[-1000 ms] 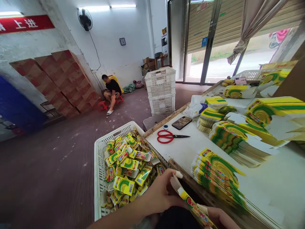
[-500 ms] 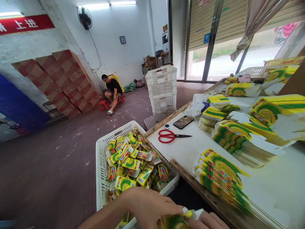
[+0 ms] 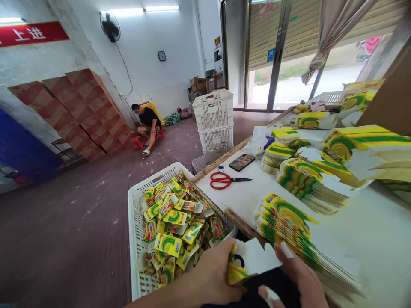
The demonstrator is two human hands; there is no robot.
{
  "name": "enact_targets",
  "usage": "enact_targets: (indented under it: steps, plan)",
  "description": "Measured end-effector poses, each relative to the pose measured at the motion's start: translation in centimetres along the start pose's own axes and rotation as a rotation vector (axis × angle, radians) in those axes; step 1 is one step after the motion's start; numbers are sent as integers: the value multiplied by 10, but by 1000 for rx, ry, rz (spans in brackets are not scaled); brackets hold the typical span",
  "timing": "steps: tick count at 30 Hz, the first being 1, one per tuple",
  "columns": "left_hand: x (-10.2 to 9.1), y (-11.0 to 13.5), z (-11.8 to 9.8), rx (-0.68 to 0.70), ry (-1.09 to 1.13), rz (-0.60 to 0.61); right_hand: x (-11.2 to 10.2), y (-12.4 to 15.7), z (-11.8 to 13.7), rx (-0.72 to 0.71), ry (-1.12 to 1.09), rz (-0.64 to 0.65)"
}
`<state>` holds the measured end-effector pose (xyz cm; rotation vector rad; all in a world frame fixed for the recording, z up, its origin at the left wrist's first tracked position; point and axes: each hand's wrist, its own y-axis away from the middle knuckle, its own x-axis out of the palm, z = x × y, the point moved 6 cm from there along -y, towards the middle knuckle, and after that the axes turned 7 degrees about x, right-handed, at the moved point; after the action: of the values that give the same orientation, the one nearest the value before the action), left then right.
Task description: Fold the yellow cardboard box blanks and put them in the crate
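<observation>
My left hand point(image 3: 213, 271) is wrapped round a small yellow-and-green carton point(image 3: 237, 273). The carton's white flaps stick out to the right, and a dark curved shape shows at its end; I cannot make out what it is. Just right of the flaps, my right hand point(image 3: 302, 278) has its thumb and fingers apart, with white coverings on fingertips. Below and left, a white plastic basket point(image 3: 136, 239) holds a heap of similar filled-out cartons point(image 3: 168, 244). A fanned stack of flat cartons point(image 3: 282, 222) lies on the table beside my right hand.
On the white table point(image 3: 362, 231) lie red-handled scissors point(image 3: 221, 180), a phone point(image 3: 242, 162), a small round spool point(image 3: 221, 168) and more carton stacks point(image 3: 308, 179). Stacked white crates point(image 3: 214, 119) stand beyond. A person point(image 3: 149, 126) sits on a red stool near piled boxes point(image 3: 80, 111).
My hands have risen, bringing the carton into fuller view with its white flaps out. My right hand has moved apart from the carton. The camera view has shifted slightly.
</observation>
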<state>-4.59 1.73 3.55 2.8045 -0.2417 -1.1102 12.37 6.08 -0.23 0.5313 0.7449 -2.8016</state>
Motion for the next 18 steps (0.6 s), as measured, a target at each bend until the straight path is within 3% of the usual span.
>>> enact_targets:
  steps: [3,5,10,15,18]
  plan:
    - [3,3,-2,11,45,-102,14,15,-22,388,-447,-69]
    - [8,2,-4,41,76,-141,23,20,-27,542,-636,-127]
    - [13,-1,-11,136,48,-188,23,18,-14,581,-759,-281]
    - [20,0,-19,378,-99,-213,46,16,0,756,-761,-13]
    - [22,-1,-17,368,-112,-193,52,14,5,739,-727,110]
